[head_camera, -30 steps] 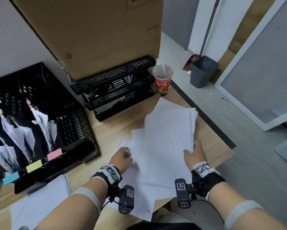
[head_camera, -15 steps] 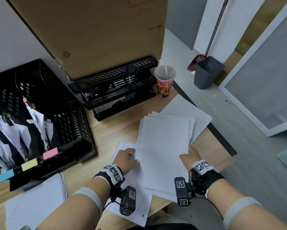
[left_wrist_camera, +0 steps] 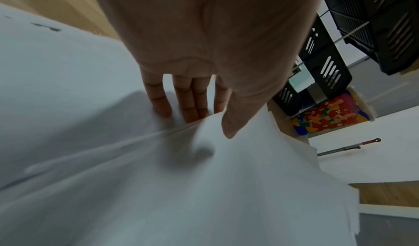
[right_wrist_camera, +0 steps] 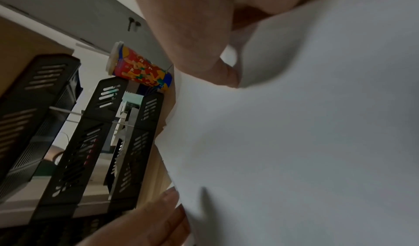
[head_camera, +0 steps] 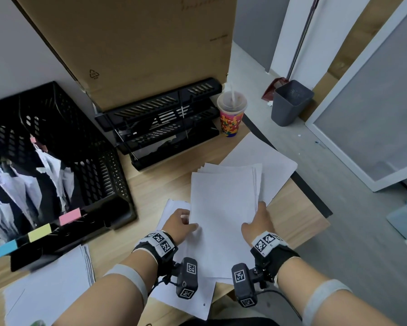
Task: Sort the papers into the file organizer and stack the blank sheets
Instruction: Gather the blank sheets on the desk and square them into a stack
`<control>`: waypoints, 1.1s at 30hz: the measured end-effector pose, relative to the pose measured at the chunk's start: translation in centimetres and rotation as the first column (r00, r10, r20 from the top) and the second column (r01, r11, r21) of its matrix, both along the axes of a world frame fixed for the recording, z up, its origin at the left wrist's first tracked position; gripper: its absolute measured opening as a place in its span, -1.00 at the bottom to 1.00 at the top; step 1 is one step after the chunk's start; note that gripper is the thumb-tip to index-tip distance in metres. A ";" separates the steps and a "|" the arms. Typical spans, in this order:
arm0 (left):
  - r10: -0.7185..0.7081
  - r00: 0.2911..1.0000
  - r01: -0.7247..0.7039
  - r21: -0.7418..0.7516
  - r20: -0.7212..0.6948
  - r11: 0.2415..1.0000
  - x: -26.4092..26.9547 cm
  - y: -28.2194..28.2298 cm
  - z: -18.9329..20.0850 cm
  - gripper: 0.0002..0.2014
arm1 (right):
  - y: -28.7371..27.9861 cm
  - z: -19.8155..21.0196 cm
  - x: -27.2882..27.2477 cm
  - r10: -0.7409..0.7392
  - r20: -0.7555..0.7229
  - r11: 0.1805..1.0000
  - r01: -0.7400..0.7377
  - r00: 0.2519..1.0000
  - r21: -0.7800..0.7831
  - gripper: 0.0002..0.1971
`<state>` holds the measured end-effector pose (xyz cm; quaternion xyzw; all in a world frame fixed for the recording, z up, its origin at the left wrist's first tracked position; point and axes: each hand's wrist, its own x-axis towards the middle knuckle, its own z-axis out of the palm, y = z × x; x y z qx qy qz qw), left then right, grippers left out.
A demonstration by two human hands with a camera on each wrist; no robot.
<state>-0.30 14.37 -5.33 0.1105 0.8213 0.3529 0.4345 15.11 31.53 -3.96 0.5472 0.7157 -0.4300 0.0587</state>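
Both hands hold the stack of blank sheets [head_camera: 223,208] above the desk [head_camera: 299,220]: left hand [head_camera: 180,223] pinches its nine o'clock edge, right hand [head_camera: 259,220] its three o'clock edge.

I hold a sheaf of blank white sheets [head_camera: 223,208] by its two long edges, its far corners fanned toward one o'clock. More loose sheets [head_camera: 266,163] lie beneath it. The black mesh file organizer [head_camera: 56,165], papers upright in its slots, stands at ten o'clock.
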 end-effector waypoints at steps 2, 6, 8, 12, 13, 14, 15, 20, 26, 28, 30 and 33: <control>-0.028 0.999 0.028 -0.002 0.017 1.000 0.1 -0.2 0.0 -0.78 | -0.5 0.1 0.5 -0.054 -0.100 0.997 0.048 0.994 -0.062 -0.24; -0.096 0.995 0.096 -0.064 0.005 0.993 0.1 -1.4 -0.9 -0.85 | -1.0 0.2 1.8 -0.029 -0.112 0.988 0.012 0.993 -0.151 -0.57; -0.064 0.998 0.062 -0.102 -0.020 0.993 -0.1 -2.0 -1.1 -0.76 | -1.5 1.0 2.1 -0.017 -0.175 0.978 -0.020 0.984 -0.207 -0.60; 0.160 0.983 -0.169 0.098 0.085 0.981 -0.2 -2.2 0.9 -0.53 | -2.4 4.4 1.9 -0.027 -0.391 0.974 -0.064 0.920 -0.218 -0.63; 0.183 0.978 -0.199 0.185 0.100 0.962 -0.3 -2.0 1.9 -0.56 | -2.5 5.3 1.7 -0.030 -0.430 0.976 -0.066 0.902 -0.206 -0.66; 0.205 0.971 -0.233 0.278 0.125 0.932 -0.5 -1.7 3.0 -0.58 | -2.6 6.3 1.4 -0.034 -0.458 0.981 -0.057 0.888 -0.185 -0.71; 0.224 0.963 -0.264 0.376 0.147 0.888 -0.9 -1.2 4.4 -0.60 | -2.7 7.2 1.1 -0.042 -0.487 0.987 -0.040 0.872 -0.157 -0.76; 0.272 0.951 -0.298 0.659 0.144 0.691 -3.2 0.4 10.8 -0.57 | -2.6 11.7 -0.1 -0.111 -0.685 0.994 0.094 0.720 -0.061 -0.71; 0.249 0.967 -0.229 0.592 0.049 0.773 -1.9 -1.2 9.7 -0.54 | -4.4 9.5 1.2 -0.218 -0.594 0.976 0.178 0.774 -0.126 -0.73; 0.239 0.971 -0.216 0.524 0.026 0.824 -0.9 -2.0 7.9 -0.64 | -5.0 7.8 1.7 -0.261 -0.499 0.962 0.178 0.826 -0.209 -0.76; 0.221 0.975 -0.178 0.476 -0.035 0.861 -0.2 -2.2 7.0 -0.75 | -5.3 7.1 1.8 -0.244 -0.424 0.961 0.158 0.872 -0.227 -0.81; 0.226 0.969 -0.159 0.447 -0.100 0.880 -0.5 -2.1 7.4 -0.79 | -4.9 7.2 1.1 -0.160 -0.430 0.983 0.104 0.889 -0.150 -0.83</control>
